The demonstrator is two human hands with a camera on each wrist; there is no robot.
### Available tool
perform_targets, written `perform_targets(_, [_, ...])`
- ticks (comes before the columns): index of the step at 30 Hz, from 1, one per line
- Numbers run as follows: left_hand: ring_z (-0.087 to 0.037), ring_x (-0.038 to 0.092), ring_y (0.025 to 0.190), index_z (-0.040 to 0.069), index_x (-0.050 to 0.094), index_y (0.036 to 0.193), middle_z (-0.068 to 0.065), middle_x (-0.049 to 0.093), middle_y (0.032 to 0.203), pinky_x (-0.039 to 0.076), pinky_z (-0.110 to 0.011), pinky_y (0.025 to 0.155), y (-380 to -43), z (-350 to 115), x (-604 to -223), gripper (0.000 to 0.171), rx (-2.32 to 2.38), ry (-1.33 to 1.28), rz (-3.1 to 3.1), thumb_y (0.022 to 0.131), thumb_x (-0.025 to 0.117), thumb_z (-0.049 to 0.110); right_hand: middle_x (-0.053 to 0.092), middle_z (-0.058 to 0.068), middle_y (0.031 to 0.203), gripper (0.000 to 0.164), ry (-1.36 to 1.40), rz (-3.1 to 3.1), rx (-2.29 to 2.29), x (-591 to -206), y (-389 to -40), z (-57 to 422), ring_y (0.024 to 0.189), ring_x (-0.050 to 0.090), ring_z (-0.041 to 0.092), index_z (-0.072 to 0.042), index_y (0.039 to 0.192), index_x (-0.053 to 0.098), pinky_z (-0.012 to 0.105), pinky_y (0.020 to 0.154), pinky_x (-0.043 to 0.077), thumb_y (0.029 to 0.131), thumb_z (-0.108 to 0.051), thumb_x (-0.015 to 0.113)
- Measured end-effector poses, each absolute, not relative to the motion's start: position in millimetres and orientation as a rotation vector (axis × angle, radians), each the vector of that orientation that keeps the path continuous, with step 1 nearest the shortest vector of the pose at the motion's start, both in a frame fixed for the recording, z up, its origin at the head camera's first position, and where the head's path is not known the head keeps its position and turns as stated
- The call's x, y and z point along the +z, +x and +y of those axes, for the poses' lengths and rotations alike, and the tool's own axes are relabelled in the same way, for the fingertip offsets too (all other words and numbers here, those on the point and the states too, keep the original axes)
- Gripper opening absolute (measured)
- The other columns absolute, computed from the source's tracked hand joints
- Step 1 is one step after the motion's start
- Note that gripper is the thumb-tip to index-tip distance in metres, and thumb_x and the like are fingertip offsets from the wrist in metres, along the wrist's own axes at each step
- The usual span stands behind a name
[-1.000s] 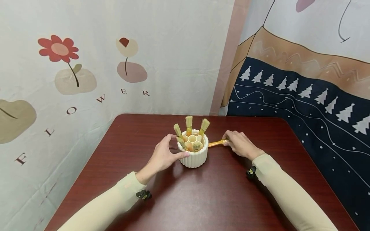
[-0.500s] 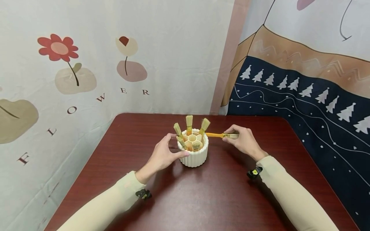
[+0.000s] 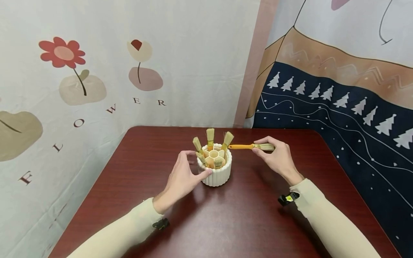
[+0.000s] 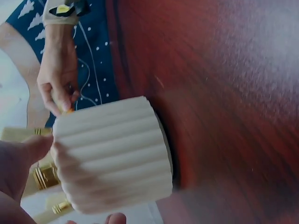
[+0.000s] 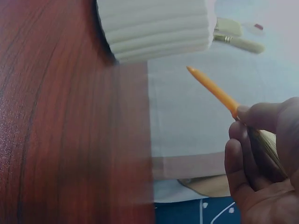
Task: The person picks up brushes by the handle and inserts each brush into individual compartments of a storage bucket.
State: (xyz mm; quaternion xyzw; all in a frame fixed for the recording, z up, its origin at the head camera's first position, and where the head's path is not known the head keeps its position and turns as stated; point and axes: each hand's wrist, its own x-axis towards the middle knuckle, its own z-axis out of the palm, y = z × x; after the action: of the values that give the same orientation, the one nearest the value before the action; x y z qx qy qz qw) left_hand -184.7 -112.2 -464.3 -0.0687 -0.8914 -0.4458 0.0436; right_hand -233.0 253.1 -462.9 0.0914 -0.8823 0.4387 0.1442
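A white fluted pot stands on the table, its divided insert showing at the top. Several paintbrushes stick up out of it, bristles upward. My left hand holds the pot from the left, thumb over the near rim and fingers round the far side. To the right, my right hand pinches another paintbrush near its ferrule. This brush lies roughly level, the orange handle pointing left toward the pot's rim and the bristles back under the palm.
The dark red wooden table reaches back to a pale curtain with printed flowers. A navy cloth with white trees hangs at the right. Both wrists carry small black devices.
My right hand has raised the paintbrush and shifted slightly right and away, so its handle has come up to the pot's rim level. The left hand stays on the pot.
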Motion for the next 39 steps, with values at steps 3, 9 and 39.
perform_targets(3, [-0.029, 0.074, 0.112, 0.013, 0.052, 0.149, -0.011, 0.065, 0.145, 0.06, -0.045, 0.086, -178.0, -105.9, -465.1, 0.087, -1.256, -0.138, -2.746, 0.09, 0.099, 0.056, 0.088, 0.007, 0.125, 0.027, 0.279, -2.498, 1.238, -455.9, -225.0, 252.6, 0.108, 0.083, 0.017, -0.023, 0.129, 0.086, 0.006, 0.087, 0.057, 0.104, -0.027, 0.093])
perform_targets(9, [-0.018, 0.067, 0.093, 0.014, 0.051, 0.145, -0.01, 0.064, 0.144, 0.052, -0.037, 0.073, -172.0, -98.8, -466.6, 0.085, -1.189, -0.113, -2.775, 0.091, 0.097, 0.06, 0.089, 0.004, 0.12, 0.025, 0.285, -2.449, 1.216, -443.1, -214.0, 249.9, 0.099, 0.075, -0.01, -0.025, 0.126, 0.088, 0.008, 0.085, 0.058, 0.102, -0.023, 0.095])
perform_targets(39, [-0.041, 0.082, 0.127, 0.003, 0.063, 0.14, -0.018, 0.074, 0.141, 0.066, -0.06, 0.11, -185.6, -117.4, -464.6, 0.066, -1.516, -0.315, -2.63, 0.092, 0.103, 0.022, 0.089, 0.006, 0.117, 0.029, 0.394, -2.325, 1.28, -404.1, -185.2, 232.0, 0.091, 0.076, 0.0, -0.015, 0.125, 0.087, 0.01, 0.083, 0.061, 0.098, -0.017, 0.097])
